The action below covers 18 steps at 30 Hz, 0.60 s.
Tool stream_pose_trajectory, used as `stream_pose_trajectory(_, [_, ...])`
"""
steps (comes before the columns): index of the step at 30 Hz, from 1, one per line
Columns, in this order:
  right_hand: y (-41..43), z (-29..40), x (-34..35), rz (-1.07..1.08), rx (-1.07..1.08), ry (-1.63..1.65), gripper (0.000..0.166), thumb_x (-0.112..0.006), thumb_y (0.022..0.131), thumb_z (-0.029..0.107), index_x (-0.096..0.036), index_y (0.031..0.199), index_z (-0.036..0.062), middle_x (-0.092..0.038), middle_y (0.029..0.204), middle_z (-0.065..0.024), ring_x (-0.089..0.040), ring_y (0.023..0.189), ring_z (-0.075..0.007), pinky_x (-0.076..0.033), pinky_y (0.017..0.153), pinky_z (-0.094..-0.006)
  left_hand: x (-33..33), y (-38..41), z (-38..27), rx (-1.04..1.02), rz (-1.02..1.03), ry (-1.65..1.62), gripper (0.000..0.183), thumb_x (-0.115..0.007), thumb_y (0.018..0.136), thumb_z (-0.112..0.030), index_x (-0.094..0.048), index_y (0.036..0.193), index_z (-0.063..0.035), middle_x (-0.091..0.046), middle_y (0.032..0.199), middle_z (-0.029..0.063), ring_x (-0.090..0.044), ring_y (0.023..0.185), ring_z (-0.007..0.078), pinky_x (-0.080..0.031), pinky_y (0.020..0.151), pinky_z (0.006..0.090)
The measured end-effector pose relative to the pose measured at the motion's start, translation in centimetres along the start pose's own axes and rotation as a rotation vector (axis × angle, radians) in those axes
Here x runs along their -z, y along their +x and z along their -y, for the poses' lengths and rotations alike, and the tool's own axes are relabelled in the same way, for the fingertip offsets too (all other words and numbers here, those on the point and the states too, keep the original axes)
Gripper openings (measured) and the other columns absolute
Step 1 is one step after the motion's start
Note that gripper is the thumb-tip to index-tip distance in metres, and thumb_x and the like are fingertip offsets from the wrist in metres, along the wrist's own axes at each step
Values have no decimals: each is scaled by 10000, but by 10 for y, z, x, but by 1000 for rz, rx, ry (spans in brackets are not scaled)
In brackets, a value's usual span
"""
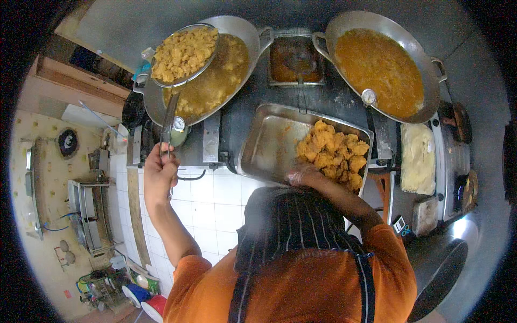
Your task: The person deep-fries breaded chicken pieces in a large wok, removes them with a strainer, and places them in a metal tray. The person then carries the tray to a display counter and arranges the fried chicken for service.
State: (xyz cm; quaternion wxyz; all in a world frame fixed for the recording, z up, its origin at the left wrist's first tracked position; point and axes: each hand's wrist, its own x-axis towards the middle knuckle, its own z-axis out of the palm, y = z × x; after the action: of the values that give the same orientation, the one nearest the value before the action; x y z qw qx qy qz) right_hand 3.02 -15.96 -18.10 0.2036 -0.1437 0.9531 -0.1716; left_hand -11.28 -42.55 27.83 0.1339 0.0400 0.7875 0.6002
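My left hand (160,167) is closed around the metal handle of a round strainer (171,117). Fried, golden-brown battered pieces (183,52) fill the strainer, which is above the left side of a wide metal wok (246,28). More pale pieces float in that wok's bubbling oil (226,70). My right hand (301,176), blurred, is at the near edge of a rectangular metal tray (266,137); its fingers are hard to make out. Larger fried pieces (333,153) are heaped in the tray's right part, beside that hand.
A second wok (428,101) of bubbling oil stands at the right, with a dial thermometer (368,97) on its rim. Another thermometer (178,124) is at the left wok. Between the woks sits a square oil-filled pan (297,82) holding a small strainer (301,62).
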Motion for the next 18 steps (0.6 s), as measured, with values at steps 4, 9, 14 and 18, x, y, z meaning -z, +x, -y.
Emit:
stream_pose_trajectory(4, [-34,12,81,-159,-37,330,304,-539,868,347,-638,1086,159,-624,1096,-86,-575,1000,-295,-423,930,-422,-4,-1,20,62,3,9,255,-515,756,26,-507,997,-58,-459,674,-45,-353,490,9,-242,369,153])
stream_pose_trajectory(9, [-56,-26,102,-487,-287,1089,324,-630,853,356,-651,1057,106,-664,1008,-73,-584,1013,-257,-448,903,-361,-12,-17,30,126,34,119,327,-504,740,51,-495,1061,-18,-443,635,-42,-333,455,13,-232,365,163])
stream_pose_trajectory(14, [-57,-58,165,-709,-335,2103,520,-568,890,345,-449,1259,-2,-514,1246,-172,-495,1161,-260,-418,983,-375,12,-50,18,167,108,104,323,-472,698,95,-471,993,-35,-366,533,-76,-283,398,5,-189,337,178])
stream_pose_trajectory(18, [-27,-111,180,-636,-182,2463,528,-532,905,308,-390,1292,-22,-457,1304,-199,-459,1199,-302,-385,1022,-422,22,-72,9,177,194,258,300,-495,694,85,-461,962,-47,-358,540,-88,-295,417,7,-211,380,177])
